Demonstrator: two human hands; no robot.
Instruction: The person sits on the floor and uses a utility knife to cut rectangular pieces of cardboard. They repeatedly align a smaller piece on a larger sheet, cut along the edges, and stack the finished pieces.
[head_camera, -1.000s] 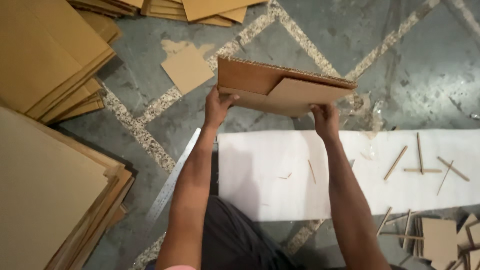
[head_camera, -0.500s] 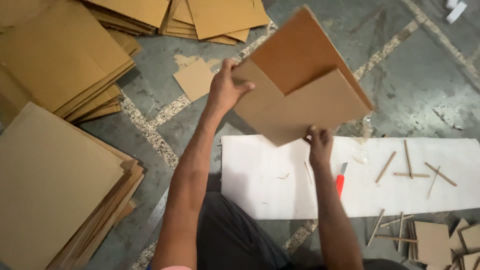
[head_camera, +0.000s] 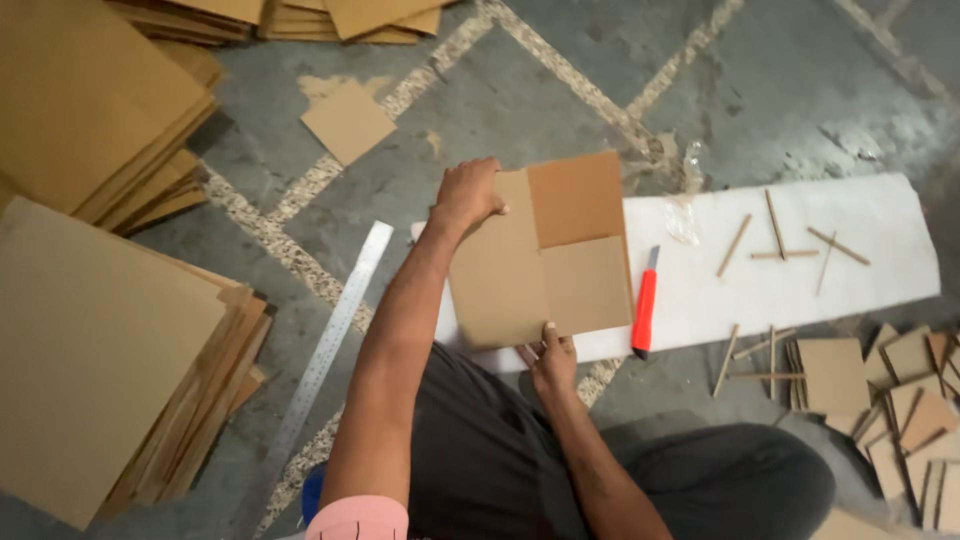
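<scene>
The step in hand appears to be the placing of a cardboard piece (head_camera: 540, 262) flat on the white sheet (head_camera: 800, 260) that lies on the floor (head_camera: 520, 90); the piece rests on the left part of that sheet, just beside the red utility knife (head_camera: 644, 305). The left hand (head_camera: 465, 195) grips the upper left corner of the piece, fingers curled over the edge; the right hand (head_camera: 552, 362) pinches the near edge, thumb on top. The piece lies flat, its darker square panel toward the far right; its long axis runs away from the person, roughly parallel with the knife. The next move, as a judgement, calls for squaring the piece on the sheet and freeing one hand for the knife or the steel ruler (head_camera: 330, 345), which lies well apart on the left; cardboard stacks (head_camera: 100, 340) stand further left.
</scene>
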